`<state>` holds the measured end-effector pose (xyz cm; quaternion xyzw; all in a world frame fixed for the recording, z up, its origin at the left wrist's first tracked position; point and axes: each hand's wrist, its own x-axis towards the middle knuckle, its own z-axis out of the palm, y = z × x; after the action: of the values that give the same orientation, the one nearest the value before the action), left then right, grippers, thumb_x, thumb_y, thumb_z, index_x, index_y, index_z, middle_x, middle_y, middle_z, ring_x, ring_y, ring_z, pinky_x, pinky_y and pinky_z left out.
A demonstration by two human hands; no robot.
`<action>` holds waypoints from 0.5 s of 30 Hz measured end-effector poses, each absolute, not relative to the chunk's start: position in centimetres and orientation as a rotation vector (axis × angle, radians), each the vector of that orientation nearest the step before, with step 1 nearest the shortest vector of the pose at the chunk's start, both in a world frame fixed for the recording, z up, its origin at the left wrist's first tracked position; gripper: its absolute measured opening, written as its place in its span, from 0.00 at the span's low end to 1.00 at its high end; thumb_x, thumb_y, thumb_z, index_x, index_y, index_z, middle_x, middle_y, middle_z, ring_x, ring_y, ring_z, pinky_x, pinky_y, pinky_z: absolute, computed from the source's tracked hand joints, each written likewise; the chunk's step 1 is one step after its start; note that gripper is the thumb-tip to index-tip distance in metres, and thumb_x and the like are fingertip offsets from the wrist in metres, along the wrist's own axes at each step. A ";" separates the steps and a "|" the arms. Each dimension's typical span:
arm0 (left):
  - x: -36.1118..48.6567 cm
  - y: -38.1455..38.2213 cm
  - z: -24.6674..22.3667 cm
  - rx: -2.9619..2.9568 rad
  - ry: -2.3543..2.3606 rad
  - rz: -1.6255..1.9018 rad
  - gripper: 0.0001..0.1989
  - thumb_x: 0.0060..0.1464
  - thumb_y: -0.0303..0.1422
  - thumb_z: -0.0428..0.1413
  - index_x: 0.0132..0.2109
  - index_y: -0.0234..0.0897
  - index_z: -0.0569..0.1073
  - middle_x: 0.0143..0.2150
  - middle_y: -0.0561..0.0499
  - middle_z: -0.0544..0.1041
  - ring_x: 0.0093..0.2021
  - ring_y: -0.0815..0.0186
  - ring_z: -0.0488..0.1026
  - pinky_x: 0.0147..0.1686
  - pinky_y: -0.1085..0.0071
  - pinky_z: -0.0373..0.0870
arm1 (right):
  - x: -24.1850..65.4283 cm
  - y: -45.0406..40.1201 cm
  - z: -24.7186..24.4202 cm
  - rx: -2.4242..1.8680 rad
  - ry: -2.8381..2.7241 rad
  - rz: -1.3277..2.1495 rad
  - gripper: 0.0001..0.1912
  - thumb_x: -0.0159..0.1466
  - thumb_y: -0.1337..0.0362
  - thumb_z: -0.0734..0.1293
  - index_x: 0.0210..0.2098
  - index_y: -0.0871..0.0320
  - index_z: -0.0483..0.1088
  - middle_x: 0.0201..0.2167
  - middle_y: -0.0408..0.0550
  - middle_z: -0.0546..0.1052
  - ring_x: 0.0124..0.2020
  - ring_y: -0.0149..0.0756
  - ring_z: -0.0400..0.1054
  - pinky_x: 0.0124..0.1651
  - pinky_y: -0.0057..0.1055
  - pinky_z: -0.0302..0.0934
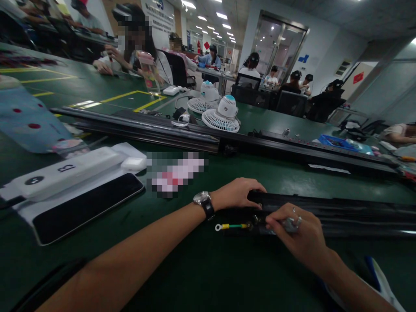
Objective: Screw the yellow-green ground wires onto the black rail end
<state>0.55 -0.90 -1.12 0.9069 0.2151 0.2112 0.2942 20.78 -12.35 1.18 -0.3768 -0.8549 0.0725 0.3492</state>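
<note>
A long black bar [344, 210] lies across the right half of the green table, its near end under both hands. My left hand [235, 193], below a wristwatch [203, 203], is wrapped round the far edge of that end. My right hand [297, 225], with a ring on a finger, is closed at the bar's near side; its fingertips pinch something too small to make out, beside small metal parts. A short green-and-yellow wire [232, 226] with a ring terminal sticks out to the left from the bar's end.
On the left lie a dark-screened phone [91, 206], a white device [68, 171] and a blue dotted bag [30, 117]. More long dark bars [139, 130] cross the table behind, with two white fans [224, 115] beyond. A blue-and-white tool [378, 277] lies lower right. People sit in the background.
</note>
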 end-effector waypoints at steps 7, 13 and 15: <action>0.6 -0.8 -1.3 2.430 0.573 0.575 0.18 0.55 0.32 0.62 0.53 0.40 0.73 0.49 0.49 0.75 0.47 0.63 0.73 0.47 0.68 0.66 | 20.3 -12.7 1.6 -0.983 -2.226 0.158 0.04 0.67 0.67 0.66 0.35 0.55 0.72 0.27 0.43 0.79 0.27 0.33 0.72 0.33 0.32 0.64; 0.4 -0.8 -1.1 2.391 0.541 0.601 0.20 0.54 0.35 0.63 0.54 0.41 0.73 0.50 0.49 0.75 0.49 0.62 0.72 0.49 0.67 0.66 | 20.6 -12.5 1.7 -0.862 -2.308 0.207 0.04 0.66 0.69 0.67 0.35 0.54 0.70 0.28 0.43 0.79 0.28 0.33 0.73 0.36 0.33 0.67; 0.6 -0.7 -1.3 2.392 0.560 0.607 0.20 0.54 0.36 0.64 0.53 0.41 0.73 0.49 0.50 0.75 0.48 0.62 0.72 0.47 0.68 0.66 | 20.8 -12.3 1.7 -0.922 -2.292 0.150 0.04 0.66 0.69 0.67 0.35 0.54 0.70 0.27 0.43 0.78 0.27 0.33 0.72 0.34 0.32 0.65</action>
<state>0.58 -0.72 -1.26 0.9014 0.2109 0.2288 0.3010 20.83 -12.35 1.72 -0.3522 -0.8750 0.0572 0.3273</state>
